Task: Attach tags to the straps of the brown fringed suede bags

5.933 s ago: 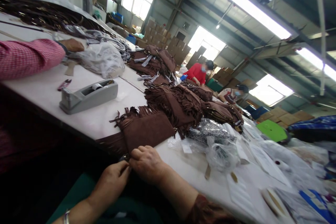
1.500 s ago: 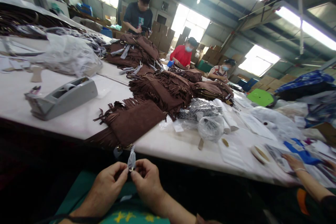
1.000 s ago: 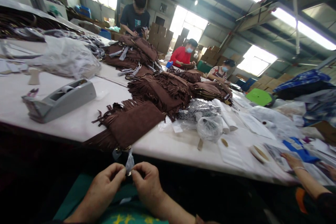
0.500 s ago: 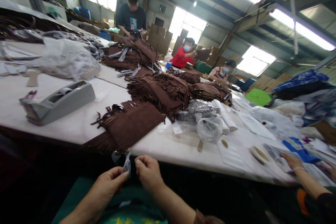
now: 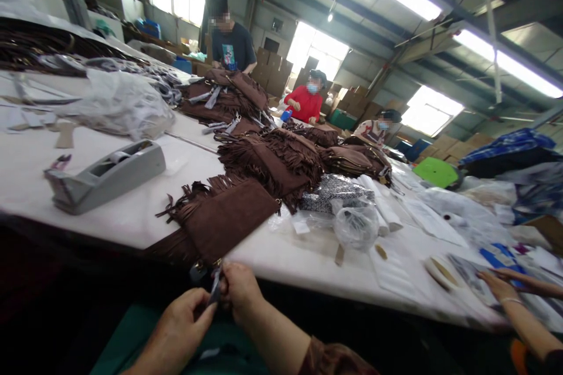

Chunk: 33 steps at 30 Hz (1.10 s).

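A brown fringed bag [image 5: 237, 217] lies at the table's front edge, its fringe spread to the left and hanging over the edge. From its gold-coloured hardware hangs a narrow grey strap end [image 5: 215, 286] in clear plastic wrapping. My left hand [image 5: 187, 316] pinches the lower part of this wrapped strap end between thumb and fingers. Closed around its upper part, just under the hardware, is my right hand [image 5: 241, 290]; its fingertips are partly hidden. A small dark tag-like piece [image 5: 197, 272] dangles beside the hardware.
A grey tape dispenser [image 5: 109, 176] stands left. Behind lie piled fringed bags [image 5: 272, 158] and crumpled plastic [image 5: 118, 105]. A tape roll [image 5: 441, 272] lies right, near a co-worker's hands [image 5: 501, 287]. Several people [image 5: 233, 47] work across the table.
My right hand has moved in from beside the wrapped strap end and closed on its upper part. My left hand keeps its pinch. The person across at left has straightened and turned.
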### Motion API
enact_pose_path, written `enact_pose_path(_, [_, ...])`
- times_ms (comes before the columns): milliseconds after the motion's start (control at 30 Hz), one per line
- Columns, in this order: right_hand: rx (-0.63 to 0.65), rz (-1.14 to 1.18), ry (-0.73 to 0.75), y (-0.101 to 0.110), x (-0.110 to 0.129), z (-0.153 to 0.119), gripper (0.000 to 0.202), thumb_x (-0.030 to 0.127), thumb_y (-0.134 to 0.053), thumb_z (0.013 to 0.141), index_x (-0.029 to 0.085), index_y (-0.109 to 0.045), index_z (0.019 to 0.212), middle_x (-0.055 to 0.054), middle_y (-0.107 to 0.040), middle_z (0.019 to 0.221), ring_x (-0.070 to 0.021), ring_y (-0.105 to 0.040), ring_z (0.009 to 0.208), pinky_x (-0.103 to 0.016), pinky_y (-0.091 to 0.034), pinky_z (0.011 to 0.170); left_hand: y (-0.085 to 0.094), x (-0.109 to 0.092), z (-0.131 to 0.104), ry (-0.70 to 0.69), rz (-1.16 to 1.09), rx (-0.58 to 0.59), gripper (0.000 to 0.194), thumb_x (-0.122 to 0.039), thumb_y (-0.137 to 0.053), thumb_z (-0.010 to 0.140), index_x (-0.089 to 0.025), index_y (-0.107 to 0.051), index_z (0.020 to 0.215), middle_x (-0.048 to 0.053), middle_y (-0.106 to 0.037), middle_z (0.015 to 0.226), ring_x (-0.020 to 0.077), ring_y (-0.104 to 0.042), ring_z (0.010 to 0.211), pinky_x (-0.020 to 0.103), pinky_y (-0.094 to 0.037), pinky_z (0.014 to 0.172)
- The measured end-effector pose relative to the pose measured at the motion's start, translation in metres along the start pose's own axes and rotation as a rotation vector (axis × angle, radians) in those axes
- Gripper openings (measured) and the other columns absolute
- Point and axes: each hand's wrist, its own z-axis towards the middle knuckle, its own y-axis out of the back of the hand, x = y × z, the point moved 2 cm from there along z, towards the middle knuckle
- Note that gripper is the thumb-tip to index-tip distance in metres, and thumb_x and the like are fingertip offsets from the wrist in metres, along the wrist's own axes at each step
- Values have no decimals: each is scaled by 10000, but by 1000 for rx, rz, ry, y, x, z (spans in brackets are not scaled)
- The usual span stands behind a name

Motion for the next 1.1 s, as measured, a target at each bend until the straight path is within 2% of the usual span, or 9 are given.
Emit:
enact_pose_path(133, [14, -160, 126, 5, 0, -4, 312, 420, -662, 791, 164, -565, 642, 64, -458, 479, -66, -356, 419, -203, -283, 429, -2, -3, -2, -91, 217, -57, 254, -268, -428, 897, -212, -591, 710, 37, -628, 763, 181, -621, 713, 288, -442, 684])
enact_pose_path(267, [-170, -429, 225, 3, 3, -8, 112, 209, -663, 714, 144, -692, 801, 55, -509, 553, -95, -437, 518, -221, -351, 535, -2, -10, -4, -164, 326, -47, 264, -218, -400, 942, -207, -628, 807, 58, -658, 845, 191, -650, 790, 302, -467, 745])
enact_pose_path(367, [-305, -813, 363, -1, 11, -10, 77, 200, -634, 727, 182, -703, 757, 38, -541, 553, -122, -477, 544, -249, -333, 564, 0, -12, -4, -185, 426, -47, 292, -178, -378, 949, -202, -657, 868, 77, -685, 886, 216, -667, 842, 331, -490, 784])
enact_pose_path(467, [-342, -1055, 483, -2, 18, -11, 89, 254, -630, 753, 206, -698, 719, 4, -617, 604, -149, -522, 589, -270, -322, 589, 0, -13, -3, -202, 508, -47, 331, -121, -356, 927, -187, -681, 924, 102, -701, 929, 247, -673, 896, 378, -505, 840])
enact_pose_path(700, [-299, -1099, 527, 4, 23, -5, 372, 319, -458, 928, 196, -652, 636, -33, -659, 627, -155, -541, 595, -283, -296, 566, 3, -22, -8, -193, 405, 47, 270, -189, -410, 919, -205, -657, 810, 78, -697, 887, 222, -675, 850, 322, -510, 785])
enact_pose_path(800, [-284, -985, 606, 16, 24, -11, 397, 310, -411, 962, 190, -639, 660, -27, -650, 640, -153, -557, 617, -266, -338, 585, 24, -22, -4, -160, 258, 133, 223, -362, -509, 912, -243, -686, 845, 31, -720, 886, 203, -686, 850, 275, -511, 757])
enact_pose_path(867, [-294, -935, 719, 31, 24, -18, 341, 298, -431, 956, 188, -652, 720, -31, -659, 686, -159, -585, 660, -257, -381, 627, 51, -19, 12, -108, 212, 28, 294, -486, -524, 894, -259, -706, 936, 27, -742, 960, 222, -687, 942, 284, -514, 834])
enact_pose_path(967, [-353, -936, 891, 58, 24, -22, 269, 254, -439, 948, 185, -669, 827, -50, -675, 767, -174, -620, 725, -262, -412, 692, 101, -17, 51, -39, 260, -236, 423, -553, -534, 843, -223, -693, 1055, 73, -734, 1121, 271, -659, 1082, 339, -486, 963])
enact_pose_path(1100, [-453, -1080, 1084, 87, 23, -12, 219, 158, -435, 900, 195, -636, 822, -48, -646, 750, -183, -619, 715, -273, -396, 680, 136, -35, 111, -104, 453, -249, 509, -506, -480, 854, -127, -658, 1144, 167, -699, 1187, 305, -638, 1136, 397, -462, 1012])
